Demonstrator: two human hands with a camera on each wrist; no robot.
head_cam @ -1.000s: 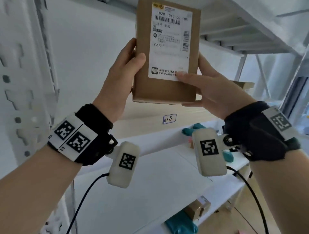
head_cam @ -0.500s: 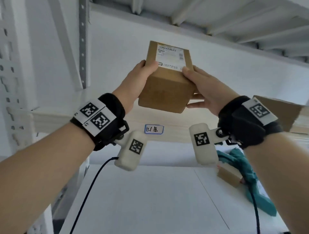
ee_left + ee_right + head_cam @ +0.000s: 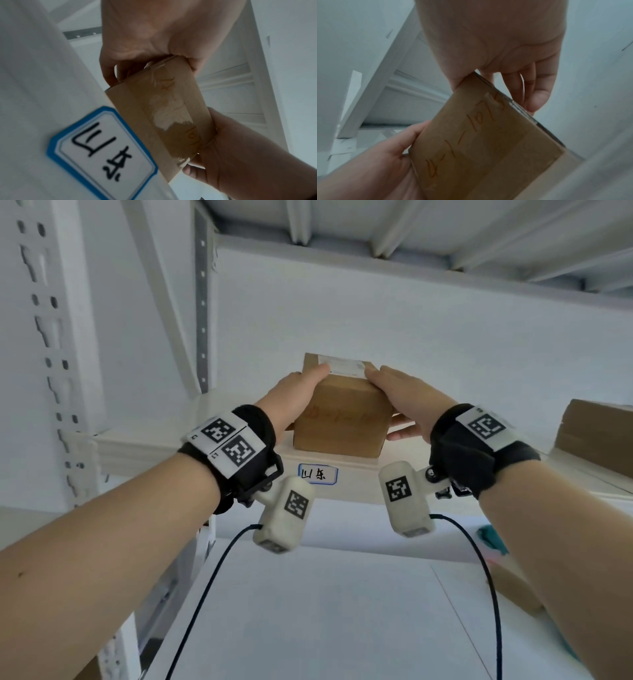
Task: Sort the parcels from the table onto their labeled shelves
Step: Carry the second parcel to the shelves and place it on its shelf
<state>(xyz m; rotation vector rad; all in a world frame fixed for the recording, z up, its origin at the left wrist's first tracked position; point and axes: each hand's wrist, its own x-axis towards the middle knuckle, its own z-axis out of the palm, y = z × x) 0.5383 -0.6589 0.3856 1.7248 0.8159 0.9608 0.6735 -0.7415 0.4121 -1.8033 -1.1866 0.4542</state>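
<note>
At shelf edge (image 3: 191, 440): parcel (image 3: 339, 422), both hands gripping sides.

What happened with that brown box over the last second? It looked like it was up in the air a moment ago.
The cardboard parcel went forward and down: a second ago it was held up with its printed label facing the camera, and now its base sits on the edge of the shelf above the blue-bordered tag. Unchanged: the left hand and right hand still grip its two sides.
</note>
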